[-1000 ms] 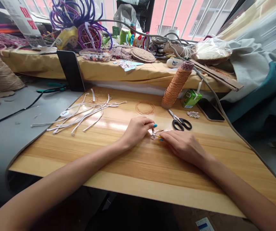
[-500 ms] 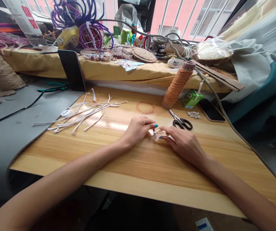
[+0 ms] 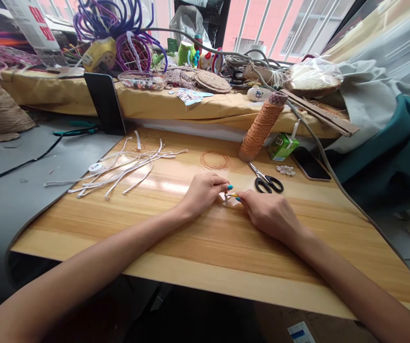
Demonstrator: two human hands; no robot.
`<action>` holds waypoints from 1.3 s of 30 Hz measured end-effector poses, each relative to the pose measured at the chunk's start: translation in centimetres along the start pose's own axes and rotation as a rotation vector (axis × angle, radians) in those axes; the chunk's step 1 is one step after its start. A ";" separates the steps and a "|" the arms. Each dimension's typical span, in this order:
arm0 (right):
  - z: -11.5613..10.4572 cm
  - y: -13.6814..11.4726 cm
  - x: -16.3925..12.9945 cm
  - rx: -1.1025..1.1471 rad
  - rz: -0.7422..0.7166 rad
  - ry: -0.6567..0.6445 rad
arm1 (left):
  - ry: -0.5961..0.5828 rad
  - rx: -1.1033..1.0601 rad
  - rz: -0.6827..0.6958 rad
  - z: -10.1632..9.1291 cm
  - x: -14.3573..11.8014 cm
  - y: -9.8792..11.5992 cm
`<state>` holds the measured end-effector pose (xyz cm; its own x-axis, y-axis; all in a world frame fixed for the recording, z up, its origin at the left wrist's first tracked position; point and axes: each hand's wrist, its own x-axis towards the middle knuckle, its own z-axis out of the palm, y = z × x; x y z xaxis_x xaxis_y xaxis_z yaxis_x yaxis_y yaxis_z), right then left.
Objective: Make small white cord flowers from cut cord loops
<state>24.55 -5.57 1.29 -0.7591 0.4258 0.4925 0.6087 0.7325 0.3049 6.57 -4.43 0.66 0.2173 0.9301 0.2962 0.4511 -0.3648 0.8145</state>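
Note:
My left hand pinches a small white strip between thumb and fingers, over the middle of the wooden table. The strip hangs down below the fingertips. Close beside it on the right, my right hand is closed in a pinch on a thin yellowish cord that reaches toward the strip. Most of the cord is hidden by the fingers. Pale material shows under the fingertips, too small to make out. Beyond my hands lies a coil of thin orange cord.
White cords lie loose at the left of the table. Black-handled scissors, an orange cord spool, a green drink carton and a phone stand or lie at the right. A cluttered, cloth-covered ledge runs behind.
My right fingers have closed together near the white strip, where they were spread around a thin cord before. My left hand keeps its pinch. The view has shifted slightly.

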 end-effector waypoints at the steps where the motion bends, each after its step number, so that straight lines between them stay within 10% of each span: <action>1: 0.0 -0.1 0.0 -0.011 0.011 -0.008 | 0.003 -0.004 -0.001 0.0 0.0 0.0; 17: 0.3 -1.0 0.5 -0.181 0.148 0.058 | 0.062 -0.103 -0.062 0.0 0.2 -0.1; 39: -0.2 0.6 0.4 -0.054 -0.135 0.005 | 0.093 0.095 0.118 0.2 -0.1 0.0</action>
<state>24.60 -5.06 1.82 -0.8341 0.3225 0.4475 0.5124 0.7535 0.4120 6.72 -4.56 0.57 0.1945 0.8789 0.4355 0.5079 -0.4701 0.7219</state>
